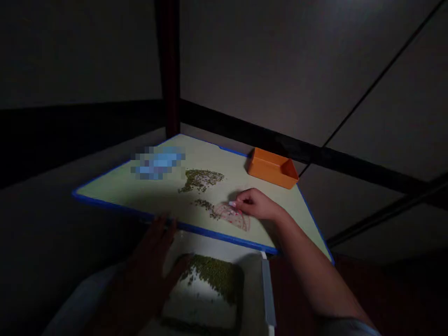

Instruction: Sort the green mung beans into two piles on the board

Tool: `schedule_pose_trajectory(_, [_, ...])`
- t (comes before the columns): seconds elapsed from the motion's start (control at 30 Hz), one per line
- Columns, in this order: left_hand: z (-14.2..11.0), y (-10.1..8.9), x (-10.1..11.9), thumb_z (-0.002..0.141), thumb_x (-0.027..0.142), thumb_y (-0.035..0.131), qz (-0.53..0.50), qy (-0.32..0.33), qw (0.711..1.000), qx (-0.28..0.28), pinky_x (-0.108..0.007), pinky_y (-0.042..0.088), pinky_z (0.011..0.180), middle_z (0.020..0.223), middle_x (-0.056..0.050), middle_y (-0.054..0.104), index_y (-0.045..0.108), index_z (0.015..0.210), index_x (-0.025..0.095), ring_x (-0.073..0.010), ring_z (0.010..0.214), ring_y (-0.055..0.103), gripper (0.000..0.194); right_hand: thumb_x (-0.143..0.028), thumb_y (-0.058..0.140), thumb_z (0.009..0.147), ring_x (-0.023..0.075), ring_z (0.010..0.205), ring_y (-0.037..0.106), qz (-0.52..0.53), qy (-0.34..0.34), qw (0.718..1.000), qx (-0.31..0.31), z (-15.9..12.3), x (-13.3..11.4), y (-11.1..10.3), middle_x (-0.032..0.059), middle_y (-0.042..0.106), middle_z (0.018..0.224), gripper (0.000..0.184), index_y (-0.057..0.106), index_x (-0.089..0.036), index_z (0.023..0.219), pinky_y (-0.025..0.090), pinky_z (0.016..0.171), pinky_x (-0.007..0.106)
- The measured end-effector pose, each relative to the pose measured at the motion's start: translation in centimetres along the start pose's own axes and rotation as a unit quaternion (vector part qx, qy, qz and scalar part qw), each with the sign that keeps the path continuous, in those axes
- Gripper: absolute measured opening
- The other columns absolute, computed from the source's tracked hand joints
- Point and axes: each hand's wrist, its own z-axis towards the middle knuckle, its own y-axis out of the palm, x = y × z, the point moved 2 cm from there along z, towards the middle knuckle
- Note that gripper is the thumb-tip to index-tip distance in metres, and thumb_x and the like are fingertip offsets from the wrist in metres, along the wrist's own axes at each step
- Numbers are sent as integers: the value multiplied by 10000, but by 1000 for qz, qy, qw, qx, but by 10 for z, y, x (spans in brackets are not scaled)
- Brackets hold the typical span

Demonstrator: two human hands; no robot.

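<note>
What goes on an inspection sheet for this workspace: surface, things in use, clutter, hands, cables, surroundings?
Surface: pale tabletop with blue edging.
Things in use: clear half-round protractor with red markings; larger patch of small green granules beyond it, a few more beside it; more granules in a white container below the near edge.
Clutter: orange tray at the far right; blue item at the far left, too blurred to identify.
Hands: right hand pinched at the protractor, grip contents unclear; left hand open beside the container, in shadow.
Cables: nothing seen for certain.
Surroundings: dim; wall panels, dark post.
</note>
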Motion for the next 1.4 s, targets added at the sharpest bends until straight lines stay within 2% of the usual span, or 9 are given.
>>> schedule_pose_trajectory(0.17, [1,-2,-3,835,590,414,-17,3,1000,-11,-476,291,1131,1573,-109,209,307,1431,176,-287,1436,210,734,-350,493,876,65,501,331,-14,21,1000,-7,-3,1,0,-50,401,516,346,517,-144,600,244,502,225])
schedule_pose_trajectory(0.3, [2,-4,-2,822,619,402,-28,-7,999,-25,-483,302,1123,1567,-110,227,326,1421,176,-289,1436,208,749,-380,500,878,63,489,322,23,21,1000,-1,-4,0,-1,-58,382,504,374,500,-150,583,247,490,221])
schedule_pose_trajectory(0.43, [3,-6,-1,813,631,408,-27,-13,999,-27,-492,315,1114,1566,-120,225,345,1411,168,-307,1429,223,760,-406,511,868,66,490,324,55,7,998,-25,-4,0,2,-55,394,515,371,529,-142,608,258,482,219])
schedule_pose_trajectory(0.6, [3,-6,0,819,630,397,-24,-11,999,-26,-494,316,1113,1563,-126,232,325,1419,168,-296,1430,223,761,-347,525,860,62,481,319,28,11,999,-40,-2,0,6,-51,417,510,325,572,-126,627,249,480,220])
schedule_pose_trajectory(0.73, [2,-6,0,822,617,413,-19,-13,1000,-22,-479,309,1120,1569,-117,220,303,1429,191,-280,1435,213,750,-321,517,864,60,483,326,-2,20,1000,-20,-1,0,5,-50,416,502,325,575,-124,612,249,488,221])
schedule_pose_trajectory(0.87, [2,-6,0,821,622,405,-20,-17,999,-28,-491,314,1115,1566,-127,222,317,1423,174,-290,1433,214,755,-359,510,867,59,486,319,11,14,1000,-4,-3,1,1,-57,385,494,366,522,-140,574,250,492,218])
schedule_pose_trajectory(1.0, [3,-7,1,817,616,415,-22,-18,999,-28,-493,315,1116,1562,-130,231,339,1415,158,-307,1425,236,758,-418,495,868,58,478,303,25,23,999,39,-5,6,-4,-56,374,499,402,500,-145,573,227,485,221])
schedule_pose_trajectory(1.13, [3,-7,2,818,606,423,-24,-17,999,-21,-488,328,1109,1562,-131,232,342,1415,163,-313,1415,262,748,-397,493,861,58,474,292,5,38,997,64,-5,9,-6,-56,357,497,389,487,-150,560,206,482,230])
schedule_pose_trajectory(1.4, [3,-7,0,810,629,414,-31,-20,999,-36,-499,303,1117,1576,-123,186,295,1434,181,-302,1434,210,777,-371,512,862,61,492,325,20,18,1000,1,-5,2,0,-54,397,508,367,514,-144,574,250,500,222])
